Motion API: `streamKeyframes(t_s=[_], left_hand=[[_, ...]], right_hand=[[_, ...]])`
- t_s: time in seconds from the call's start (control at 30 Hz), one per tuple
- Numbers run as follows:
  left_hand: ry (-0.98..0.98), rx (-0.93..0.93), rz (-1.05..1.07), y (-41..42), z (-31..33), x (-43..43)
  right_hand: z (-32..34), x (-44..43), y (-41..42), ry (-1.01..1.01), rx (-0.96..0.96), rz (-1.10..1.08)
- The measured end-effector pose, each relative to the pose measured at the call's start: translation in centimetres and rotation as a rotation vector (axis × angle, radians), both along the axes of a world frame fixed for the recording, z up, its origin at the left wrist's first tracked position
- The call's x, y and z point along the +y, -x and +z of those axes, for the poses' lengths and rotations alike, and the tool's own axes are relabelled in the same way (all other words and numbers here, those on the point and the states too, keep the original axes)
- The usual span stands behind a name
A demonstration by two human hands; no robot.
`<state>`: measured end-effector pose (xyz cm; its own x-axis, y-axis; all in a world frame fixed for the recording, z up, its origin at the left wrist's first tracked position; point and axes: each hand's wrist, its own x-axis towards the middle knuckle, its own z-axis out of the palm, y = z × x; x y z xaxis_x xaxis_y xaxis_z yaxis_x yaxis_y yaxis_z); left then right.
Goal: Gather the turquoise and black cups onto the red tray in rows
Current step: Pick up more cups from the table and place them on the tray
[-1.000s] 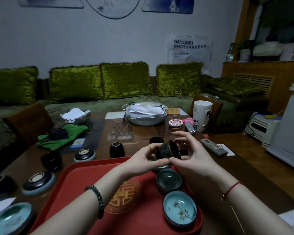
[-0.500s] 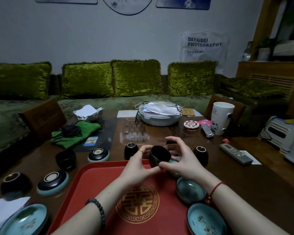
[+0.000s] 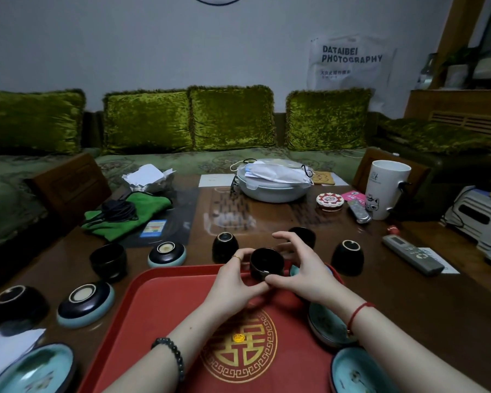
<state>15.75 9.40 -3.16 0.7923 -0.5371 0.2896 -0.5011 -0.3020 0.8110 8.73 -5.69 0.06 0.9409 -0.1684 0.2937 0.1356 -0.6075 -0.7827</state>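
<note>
— Which cup do the hands have?

— A black cup (image 3: 266, 263), upright and mouth up, at the centre of the frame over the far edge of the red tray (image 3: 165, 310).

— How does the person grip it?

— The left hand (image 3: 233, 282) curls round its left side, with the thumb on the near wall. The right hand (image 3: 304, 273) closes on it from the right. Its thumb lies beside the left thumb, its fingers arch over the far side, and its forefinger is lifted clear of the rim. Both hands grasp the cup.

— Does it stand on the tray?

— That cannot be told, because the hands hide its foot.

— What else is on the tray?

— Turquoise cups lie along its right side, mouths up. The nearest turquoise cup (image 3: 357, 375) is in the lower right corner of the frame. The covered turquoise cup (image 3: 323, 327) lies mostly under the right forearm. Only a sliver of turquoise rim (image 3: 294, 270) shows just right of the held cup.

— And off the tray?

— On the wooden table (image 3: 408, 307), an overturned black cup (image 3: 225, 246) stands just beyond the tray's far edge, left of the hands. A second overturned black cup (image 3: 347, 256) stands to their right, and an upright dark cup (image 3: 304, 234) sits behind the right fingers. Left of the tray are an upright black bowl (image 3: 108, 259) and two overturned turquoise bowls (image 3: 167, 253) (image 3: 86, 303). At the left edge is an overturned black bowl (image 3: 17, 304), and in the lower left corner an upright turquoise dish (image 3: 31, 370).

— Anything else?

— A remote control (image 3: 411, 256) lies at the right, a white mug (image 3: 386, 191) stands at the upper right, and a green cloth (image 3: 131, 211) lies at the upper left.
</note>
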Motion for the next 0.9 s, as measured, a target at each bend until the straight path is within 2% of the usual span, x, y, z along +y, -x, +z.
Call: streamKeyframes(t_s=[0.43,0.67,0.9], left_hand=[[-0.067,-0.009,0.025,0.1,-0.7,0.6],[-0.062,-0.049,0.063,-0.6,0.8,2.5],[-0.064,-0.086,0.147,-2.2,2.7,8.1]], right_hand=[[-0.9,0.2,-0.2,0.036,0.068,0.022],[0.0,2.0,-1.5,0.034,0.018,0.046],[1.3,7.4,-4.2,-0.01,-0.051,0.126]])
